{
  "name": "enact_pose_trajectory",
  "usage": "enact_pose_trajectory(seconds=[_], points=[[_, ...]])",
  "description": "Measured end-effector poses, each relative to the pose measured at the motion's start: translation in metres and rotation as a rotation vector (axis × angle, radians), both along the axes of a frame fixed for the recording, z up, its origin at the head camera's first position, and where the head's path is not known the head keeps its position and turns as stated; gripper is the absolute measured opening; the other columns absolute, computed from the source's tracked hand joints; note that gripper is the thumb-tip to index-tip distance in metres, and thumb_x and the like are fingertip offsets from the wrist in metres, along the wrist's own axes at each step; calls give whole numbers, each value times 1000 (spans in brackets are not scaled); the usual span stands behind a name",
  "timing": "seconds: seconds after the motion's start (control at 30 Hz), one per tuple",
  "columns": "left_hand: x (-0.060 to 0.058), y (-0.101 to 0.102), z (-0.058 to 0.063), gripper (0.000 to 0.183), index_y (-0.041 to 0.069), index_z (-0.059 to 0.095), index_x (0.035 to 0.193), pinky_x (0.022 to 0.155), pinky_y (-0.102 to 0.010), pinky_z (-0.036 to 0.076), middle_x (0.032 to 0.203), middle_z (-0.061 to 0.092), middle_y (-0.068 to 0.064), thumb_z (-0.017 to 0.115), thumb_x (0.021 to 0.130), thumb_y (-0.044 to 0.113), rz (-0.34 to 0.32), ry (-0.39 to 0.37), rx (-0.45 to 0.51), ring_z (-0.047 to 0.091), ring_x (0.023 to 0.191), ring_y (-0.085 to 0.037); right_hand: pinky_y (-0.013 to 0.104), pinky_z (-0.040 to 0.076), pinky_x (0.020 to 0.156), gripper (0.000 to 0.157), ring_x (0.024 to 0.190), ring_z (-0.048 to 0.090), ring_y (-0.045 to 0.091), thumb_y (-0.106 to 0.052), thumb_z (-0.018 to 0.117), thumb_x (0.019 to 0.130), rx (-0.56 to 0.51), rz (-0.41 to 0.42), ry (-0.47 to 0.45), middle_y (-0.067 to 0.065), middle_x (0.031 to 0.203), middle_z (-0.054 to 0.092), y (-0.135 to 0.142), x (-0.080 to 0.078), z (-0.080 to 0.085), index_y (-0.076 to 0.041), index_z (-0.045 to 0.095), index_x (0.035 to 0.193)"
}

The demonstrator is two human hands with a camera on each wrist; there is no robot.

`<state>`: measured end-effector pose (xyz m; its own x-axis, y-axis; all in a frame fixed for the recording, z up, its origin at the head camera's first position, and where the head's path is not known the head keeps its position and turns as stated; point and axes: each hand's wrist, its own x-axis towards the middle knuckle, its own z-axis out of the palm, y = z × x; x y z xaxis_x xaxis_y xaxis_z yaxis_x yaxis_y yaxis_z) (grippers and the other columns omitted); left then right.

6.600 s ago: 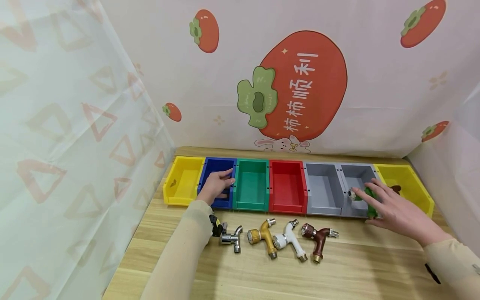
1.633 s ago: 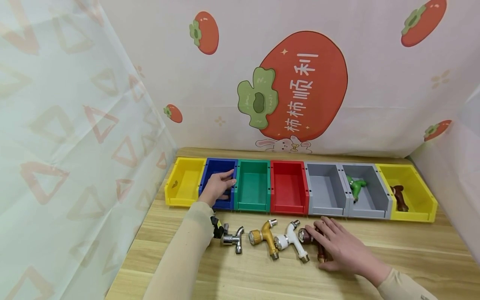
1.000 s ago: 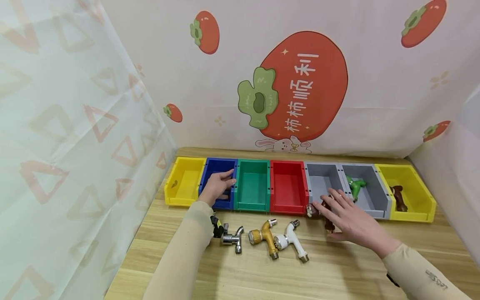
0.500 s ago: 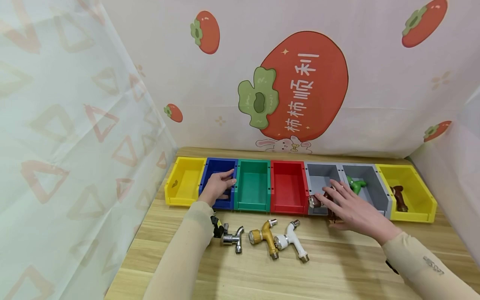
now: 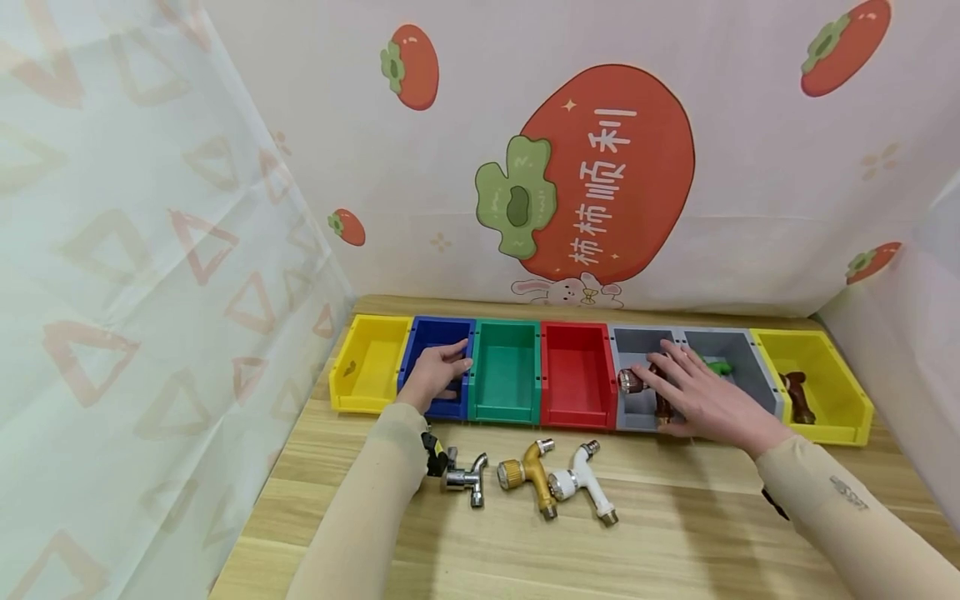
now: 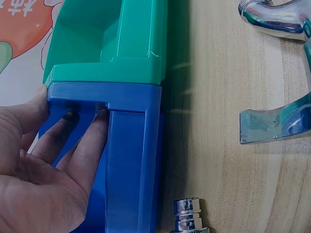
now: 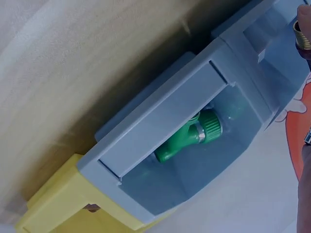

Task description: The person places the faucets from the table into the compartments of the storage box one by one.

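My right hand (image 5: 701, 396) grips a dark brown faucet (image 5: 663, 404) with a ribbed knob, low over the left grey bin (image 5: 624, 417). In the right wrist view only the brass threaded end of this faucet (image 7: 302, 39) and part of the hand show at the right edge. My left hand (image 5: 431, 375) reaches into the blue bin (image 5: 408, 400). Its fingers touch the bin's inner side wall by the green bin (image 6: 104, 75), as the left wrist view shows. A gold faucet (image 5: 534, 475), a white faucet (image 5: 588, 482) and a chrome faucet (image 5: 471, 477) lie on the table.
The right grey bin (image 5: 765, 425) contains a green faucet (image 7: 182, 138). In the right yellow bin (image 5: 847, 400) lies a brown faucet (image 5: 799, 400). A red bin (image 5: 577, 417) and a left yellow bin (image 5: 367, 400) complete the row along the back wall.
The right hand placed the green faucet in the right grey bin, then lifted the dark brown faucet from the table and carried it forward over the left grey bin. The left hand stayed put.
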<state>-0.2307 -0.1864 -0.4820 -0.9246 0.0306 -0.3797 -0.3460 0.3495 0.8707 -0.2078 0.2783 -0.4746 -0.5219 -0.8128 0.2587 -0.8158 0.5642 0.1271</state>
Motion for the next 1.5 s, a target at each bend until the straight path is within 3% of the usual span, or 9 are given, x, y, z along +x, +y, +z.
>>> enact_pose_trajectory(seconds=[0.33,0.53,0.93,1.33,1.5], points=[[1,1,0,55,36,45,155,99,-55,54,153,52,-2,62,104,26,-2,0,-5,55,136,-27,62,25,121,113,142,32,54,-46,94,68,12,-93,-86,25,145,48,1,-13,-3,-8,37,157],[1,1,1,55,36,44,156,99,-55,54,154,52,-1,62,104,26,-4,2,-9,54,136,-27,67,34,113,109,141,34,53,-50,91,70,29,-145,-160,24,144,49,0,-19,-3,-8,39,156],[2,1,1,55,35,44,156,99,-55,54,154,52,-2,61,104,26,-3,9,-6,54,137,-28,68,29,116,101,140,35,49,-43,91,75,43,-170,-290,22,143,50,-2,-26,-5,-8,41,155],[3,2,2,55,35,43,156,99,-55,54,155,51,-2,61,105,25,-10,16,-22,54,137,-28,69,33,113,95,139,35,52,-39,90,76,91,-138,-326,23,142,51,-3,-32,2,-7,44,153],[3,2,3,56,35,43,157,99,-55,54,154,51,-2,61,105,26,-12,14,-27,54,136,-28,72,29,113,93,141,34,55,-39,92,74,105,-121,-346,20,145,54,-3,-35,4,-7,49,150]])
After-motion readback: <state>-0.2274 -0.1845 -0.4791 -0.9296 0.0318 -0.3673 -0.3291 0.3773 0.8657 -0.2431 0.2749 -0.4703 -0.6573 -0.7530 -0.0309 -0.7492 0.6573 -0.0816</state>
